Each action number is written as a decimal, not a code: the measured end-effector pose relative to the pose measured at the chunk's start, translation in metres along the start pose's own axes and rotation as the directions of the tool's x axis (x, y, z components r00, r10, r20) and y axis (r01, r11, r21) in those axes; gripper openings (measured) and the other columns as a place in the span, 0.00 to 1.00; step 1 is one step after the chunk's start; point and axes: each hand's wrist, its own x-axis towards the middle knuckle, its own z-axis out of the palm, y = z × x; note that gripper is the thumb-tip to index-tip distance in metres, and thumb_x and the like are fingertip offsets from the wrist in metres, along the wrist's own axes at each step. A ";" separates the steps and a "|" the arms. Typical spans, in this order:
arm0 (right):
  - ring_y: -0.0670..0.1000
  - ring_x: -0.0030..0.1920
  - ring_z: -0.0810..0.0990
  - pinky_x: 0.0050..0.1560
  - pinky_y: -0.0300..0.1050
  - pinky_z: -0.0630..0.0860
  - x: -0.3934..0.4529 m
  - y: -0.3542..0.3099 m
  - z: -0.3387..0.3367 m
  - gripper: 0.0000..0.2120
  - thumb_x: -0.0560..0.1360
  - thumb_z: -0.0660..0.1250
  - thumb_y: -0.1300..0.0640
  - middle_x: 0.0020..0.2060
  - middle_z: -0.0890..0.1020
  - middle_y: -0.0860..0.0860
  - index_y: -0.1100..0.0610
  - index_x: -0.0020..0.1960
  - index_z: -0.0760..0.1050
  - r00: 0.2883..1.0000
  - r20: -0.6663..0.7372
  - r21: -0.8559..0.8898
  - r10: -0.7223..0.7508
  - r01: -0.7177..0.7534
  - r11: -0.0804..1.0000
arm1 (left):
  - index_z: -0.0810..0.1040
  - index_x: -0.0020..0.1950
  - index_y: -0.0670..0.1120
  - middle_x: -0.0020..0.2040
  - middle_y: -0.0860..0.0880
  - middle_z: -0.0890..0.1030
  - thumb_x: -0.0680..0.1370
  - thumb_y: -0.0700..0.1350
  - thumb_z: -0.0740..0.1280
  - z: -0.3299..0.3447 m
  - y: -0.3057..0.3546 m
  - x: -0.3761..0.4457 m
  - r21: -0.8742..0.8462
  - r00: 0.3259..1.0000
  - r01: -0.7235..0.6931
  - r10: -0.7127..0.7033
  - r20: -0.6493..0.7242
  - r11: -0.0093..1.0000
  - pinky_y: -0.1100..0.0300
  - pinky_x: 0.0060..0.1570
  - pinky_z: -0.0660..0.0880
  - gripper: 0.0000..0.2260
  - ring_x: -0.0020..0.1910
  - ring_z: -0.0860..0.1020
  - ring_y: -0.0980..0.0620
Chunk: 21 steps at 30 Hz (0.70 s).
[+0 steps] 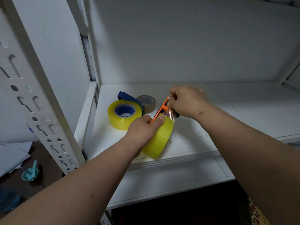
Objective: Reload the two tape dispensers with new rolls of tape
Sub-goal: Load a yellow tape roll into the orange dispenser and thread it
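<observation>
My left hand (144,127) grips a yellow tape roll (159,140) mounted in an orange dispenser (159,110), held tilted above the white shelf (194,143). The thumb presses along the orange frame. My right hand (186,101) pinches the clear free end of tape (170,114) at the dispenser's top. Behind them a second yellow roll (122,116) lies flat in a blue dispenser (128,98). A small brown roll (146,103) sits just behind it.
White metal shelf posts (42,98) stand at the left. A lower shelf board (170,181) juts out below. On the floor at the left lie papers (11,156) and a teal dispenser-like object (30,172). Small debris (201,135) speckles the shelf.
</observation>
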 end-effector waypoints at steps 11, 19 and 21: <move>0.52 0.42 0.73 0.46 0.46 0.65 0.002 -0.001 -0.002 0.10 0.72 0.67 0.51 0.41 0.74 0.47 0.49 0.36 0.67 0.989 -0.072 0.065 -0.131 0.136 0.989 | 0.61 0.33 0.49 0.31 0.49 0.62 0.73 0.71 0.58 -0.006 0.002 -0.001 0.074 0.999 0.024 -0.027 0.034 0.997 0.54 0.37 0.61 0.27 0.33 0.62 0.50; 0.53 0.43 0.76 0.46 0.49 0.73 0.007 -0.004 -0.007 0.12 0.72 0.68 0.54 0.34 0.75 0.45 0.50 0.34 0.67 0.995 0.069 0.165 -0.078 0.066 0.984 | 0.77 0.57 0.35 0.52 0.33 0.81 0.65 0.64 0.68 -0.006 -0.002 -0.004 -0.082 0.991 0.103 -0.095 0.091 0.991 0.44 0.50 0.76 0.35 0.52 0.80 0.34; 0.53 0.41 0.78 0.43 0.49 0.76 0.007 -0.005 -0.010 0.11 0.71 0.70 0.55 0.33 0.76 0.46 0.51 0.34 0.69 0.992 0.114 0.288 -0.049 0.014 0.958 | 0.78 0.55 0.35 0.47 0.36 0.79 0.66 0.64 0.68 -0.006 -0.004 -0.003 -0.100 0.993 0.093 -0.084 0.086 0.991 0.49 0.46 0.72 0.34 0.46 0.78 0.37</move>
